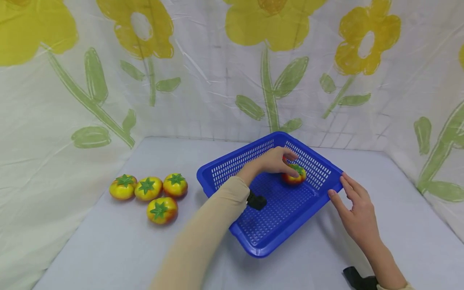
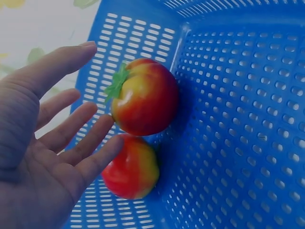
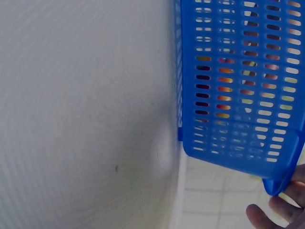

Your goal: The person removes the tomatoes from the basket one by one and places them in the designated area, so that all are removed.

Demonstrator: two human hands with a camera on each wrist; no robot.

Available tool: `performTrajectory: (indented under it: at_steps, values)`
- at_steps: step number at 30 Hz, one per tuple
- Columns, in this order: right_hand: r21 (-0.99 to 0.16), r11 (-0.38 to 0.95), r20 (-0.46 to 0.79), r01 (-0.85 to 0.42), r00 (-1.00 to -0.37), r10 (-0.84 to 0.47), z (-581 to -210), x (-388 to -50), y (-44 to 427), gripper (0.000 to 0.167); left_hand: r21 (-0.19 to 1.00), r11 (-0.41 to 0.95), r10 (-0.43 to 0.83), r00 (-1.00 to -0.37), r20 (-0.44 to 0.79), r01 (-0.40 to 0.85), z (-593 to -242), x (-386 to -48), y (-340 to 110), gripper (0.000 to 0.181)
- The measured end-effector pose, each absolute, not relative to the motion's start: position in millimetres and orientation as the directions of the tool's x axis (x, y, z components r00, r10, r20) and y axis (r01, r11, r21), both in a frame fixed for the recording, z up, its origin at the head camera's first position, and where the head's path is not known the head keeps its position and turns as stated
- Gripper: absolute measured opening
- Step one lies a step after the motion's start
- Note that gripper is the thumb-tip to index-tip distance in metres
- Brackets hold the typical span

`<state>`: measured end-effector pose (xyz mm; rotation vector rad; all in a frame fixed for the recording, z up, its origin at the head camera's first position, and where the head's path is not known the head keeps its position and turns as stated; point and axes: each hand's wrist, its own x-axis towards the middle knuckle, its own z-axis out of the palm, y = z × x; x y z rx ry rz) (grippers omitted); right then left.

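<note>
Toward the far edge of the bench point(image 1: 192, 155): two glossy, squat imitation tomatoes point(image 1: 295, 179) in a slotted blue plastic basket point(image 1: 258, 252), just beside the slack, released fingers of the nearer left hand point(image 1: 274, 160). Pinched in the right hand point(image 1: 359, 213): the basket's right corner. Near the left edge: four star-leaved tomatoes point(image 1: 162, 216).

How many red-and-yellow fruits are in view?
6: left of the blue basket, three fruits in a row and one fruit nearer; inside it, two fruits by the left hand. Others may be hidden.
</note>
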<state>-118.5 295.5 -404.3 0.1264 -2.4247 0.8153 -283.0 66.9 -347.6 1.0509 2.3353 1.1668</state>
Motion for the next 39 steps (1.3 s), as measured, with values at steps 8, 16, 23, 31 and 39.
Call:
performTrajectory:
  at_steps: [8,16,23,31,39]
  values:
    - [-0.522,0.810,0.556,-0.268,-0.827,0.085,-404,-119,295,0.059,0.779,0.415,0.716,-0.697,0.041,0.471,-350,-282,68,0.060]
    - [-0.525,0.810,0.551,-0.261,-0.829,0.090,-405,-119,296,0.059,0.810,0.398,0.705,-0.709,0.031,0.431,-356,-282,70,0.057]
    - [-0.520,0.817,0.544,-0.248,-0.834,0.093,-404,-119,295,0.059,0.838,0.364,0.721,-0.693,0.024,0.407,-360,-282,71,0.055]
    - [-0.508,0.826,0.547,-0.243,-0.832,0.092,-404,-118,295,0.058,0.852,0.325,0.745,-0.666,0.037,0.410,-364,-282,73,0.055]
    - [-0.503,0.829,0.551,-0.244,-0.829,0.090,-406,-118,295,0.058,0.859,0.320,0.743,-0.669,0.035,0.400,-372,-279,80,0.057]
